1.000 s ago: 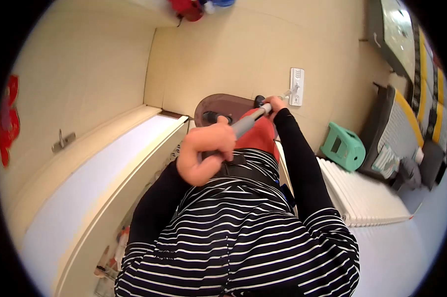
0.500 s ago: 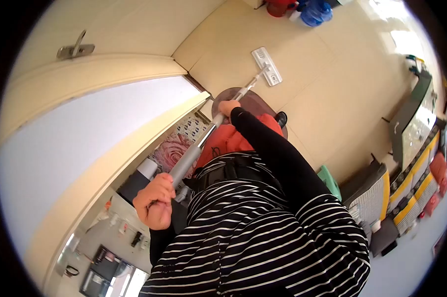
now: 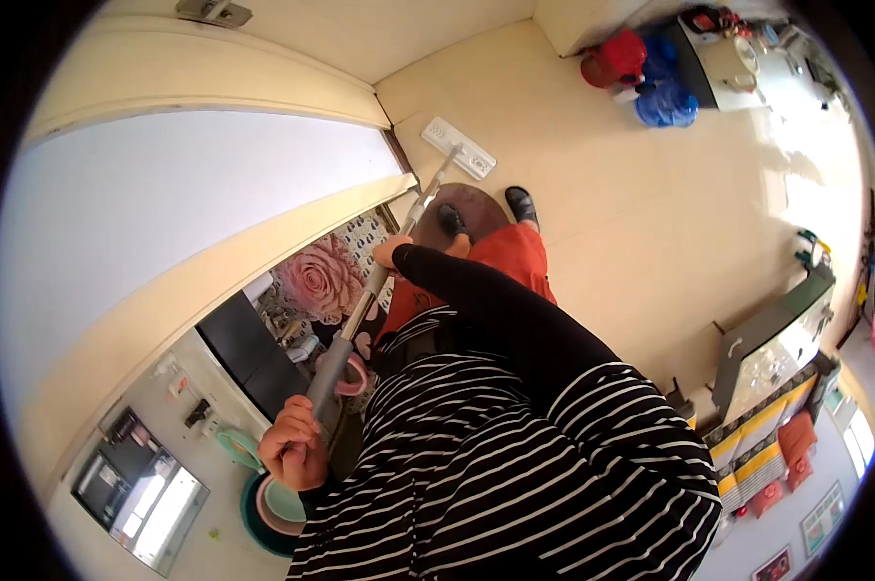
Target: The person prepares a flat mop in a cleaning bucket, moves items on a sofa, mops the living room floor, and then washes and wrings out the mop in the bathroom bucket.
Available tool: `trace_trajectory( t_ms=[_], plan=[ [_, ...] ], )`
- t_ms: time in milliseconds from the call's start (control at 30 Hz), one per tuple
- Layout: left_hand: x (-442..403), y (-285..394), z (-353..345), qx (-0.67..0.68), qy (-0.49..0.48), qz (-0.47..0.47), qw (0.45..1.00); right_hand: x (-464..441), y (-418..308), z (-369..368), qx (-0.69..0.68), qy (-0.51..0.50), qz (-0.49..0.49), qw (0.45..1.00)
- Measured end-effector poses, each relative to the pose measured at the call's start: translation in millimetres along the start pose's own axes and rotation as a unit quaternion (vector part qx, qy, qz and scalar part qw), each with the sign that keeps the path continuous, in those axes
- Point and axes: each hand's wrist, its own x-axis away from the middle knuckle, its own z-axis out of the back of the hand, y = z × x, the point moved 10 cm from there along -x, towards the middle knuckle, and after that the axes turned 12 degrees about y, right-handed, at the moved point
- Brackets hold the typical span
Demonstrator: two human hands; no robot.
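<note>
A flat mop has a white head (image 3: 460, 148) lying on the tiled floor near the door frame. Its metal pole (image 3: 360, 310) runs diagonally back toward my body. My left hand (image 3: 295, 445) is closed around the grey grip at the near end of the pole. Farther up, my right hand (image 3: 389, 252) wraps round the shaft, with my right arm stretched across my front. My feet in dark shoes (image 3: 521, 204) are by a brown oval mat (image 3: 471, 208), just behind the mop head.
A doorway at the left opens onto a rose-patterned mat (image 3: 319, 279) and stacked basins (image 3: 273, 508). Red and blue containers (image 3: 666, 104) stand at the upper right. A glass-topped table (image 3: 771, 344) and a cushioned sofa (image 3: 757, 455) are at the right.
The mop head has moved left across the floor toward the door frame. My right hand has shifted left with the pole. The view has turned, showing more of the containers and basins.
</note>
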Motion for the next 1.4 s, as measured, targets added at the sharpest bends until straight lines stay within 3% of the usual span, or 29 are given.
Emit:
trace_trajectory(
  t_ms=[67,100,167,267,333,400,433,467,500,567,667,733,767,800,833,867,933,1000,1067,1167,1233,1400],
  plan=[
    [8.8,4.8,-11.1,0.009,-0.002,-0.013,1.000,25.3,-13.9,12.5,0.179,-0.023,0.151,0.972],
    [11.7,9.2,-13.0,0.027,0.023,-0.022,0.999,25.9,19.4,10.9,-0.053,-0.059,-0.073,0.994],
    [16.4,16.7,-19.7,0.061,0.070,-0.039,0.995,27.1,20.7,33.5,-0.012,-0.020,-0.037,0.999],
    [20.0,10.9,-37.2,0.090,0.125,-0.056,0.986,-7.3,49.8,69.2,0.066,0.139,0.010,0.988],
    [17.4,-7.6,-60.5,0.109,0.173,-0.059,0.977,-13.4,55.4,113.1,0.184,0.157,0.087,0.966],
    [11.9,-29.6,-87.5,0.048,0.264,-0.074,0.960,-2.1,47.5,174.4,0.247,0.168,0.127,0.946],
    [10.3,-32.2,-101.7,-0.080,0.281,-0.129,0.948,-35.8,72.9,180.8,0.237,0.184,0.151,0.942],
    [3.5,-41.7,-115.4,-0.092,0.293,-0.127,0.943,-70.0,99.1,186.0,0.228,0.199,0.175,0.937],
    [-3.2,-51.3,-129.1,-0.103,0.305,-0.125,0.938,-71.8,112.1,204.8,0.153,0.174,0.109,0.967],
    [-18.7,-81.2,-151.6,0.036,0.333,-0.050,0.941,-113.5,165.7,212.4,0.003,0.142,-0.013,0.990],
    [-19.2,-105.4,-161.1,0.100,0.364,-0.001,0.926,-145.4,215.9,186.8,-0.169,0.125,-0.123,0.970],
    [-2.2,-110.5,-155.6,0.107,0.372,0.017,0.922,-119.8,188.2,179.6,-0.066,0.092,-0.078,0.991],
    [13.9,-114.9,-146.6,0.079,0.392,0.062,0.915,-87.3,150.1,184.6,0.086,0.061,-0.001,0.994],
    [30.5,-110.0,-139.4,0.026,0.408,0.060,0.911,-79.9,134.9,163.5,0.248,0.021,0.101,0.963],
    [47.1,-105.8,-133.4,-0.024,0.421,0.056,0.905,-69.7,119.8,143.2,0.394,0.008,0.210,0.895],
    [62.8,-99.2,-126.9,-0.059,0.423,0.043,0.903,-35.4,104.8,141.2,0.348,-0.044,0.113,0.930],
    [92.0,-85.2,-113.0,-0.111,0.420,0.004,0.901,-23.8,99.0,89.2,0.426,-0.043,0.222,0.876],
    [123.3,-70.5,-99.9,-0.133,0.426,-0.018,0.895,14.5,94.0,59.6,0.385,-0.143,0.123,0.903],
    [155.0,-58.4,-88.4,-0.139,0.451,-0.013,0.881,34.6,93.3,17.4,0.421,-0.189,0.149,0.875],
    [198.9,-42.5,-72.8,-0.151,0.469,-0.002,0.870,65.2,105.1,-36.1,0.424,-0.216,0.175,0.862],
    [230.3,-36.8,-60.5,-0.102,0.469,0.016,0.877,93.3,109.7,-67.4,0.465,-0.233,0.229,0.823],
    [253.4,-24.5,-42.8,-0.023,0.474,0.015,0.880,108.1,113.9,-103.4,0.410,-0.170,0.307,0.842]
  ],
)
